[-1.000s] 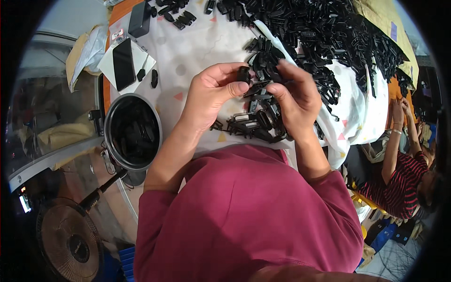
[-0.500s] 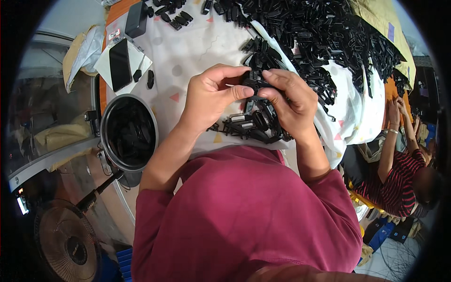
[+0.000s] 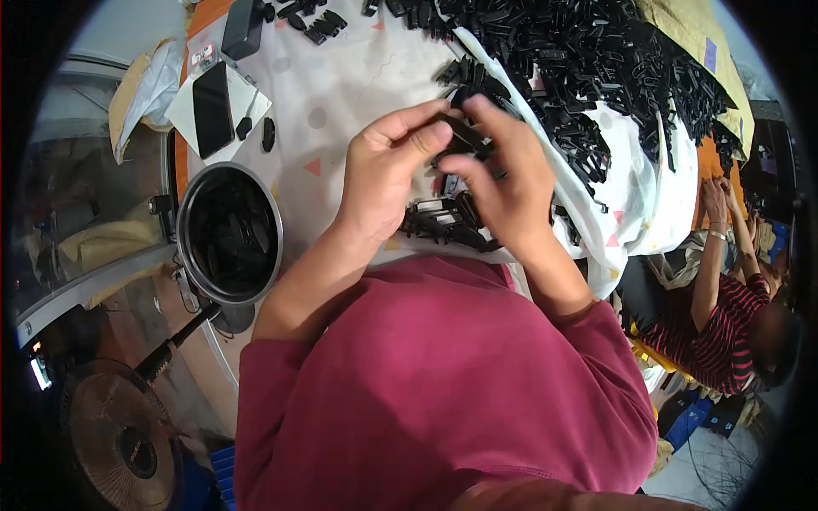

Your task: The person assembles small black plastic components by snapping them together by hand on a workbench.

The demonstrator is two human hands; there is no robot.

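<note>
My left hand point(image 3: 394, 170) and my right hand point(image 3: 504, 175) meet above a white patterned cloth point(image 3: 358, 77), both pinching the same small black plastic part point(image 3: 464, 136) between thumb and fingers. Just below the hands lies a small heap of black plastic parts point(image 3: 443, 223) near the table's edge. A much larger pile of the same black parts point(image 3: 588, 68) spreads across the cloth behind and to the right of my right hand.
A round metal bowl point(image 3: 228, 234) holding black parts stands at the left of the table. A dark phone point(image 3: 212, 96) lies on a white sheet behind it. A fan point(image 3: 119, 439) stands on the floor lower left. A person in a striped shirt point(image 3: 724, 332) sits at the right.
Both hands have stayed together over the small heap, turning the black part between the fingers. The view has shifted slightly; nothing was set down.
</note>
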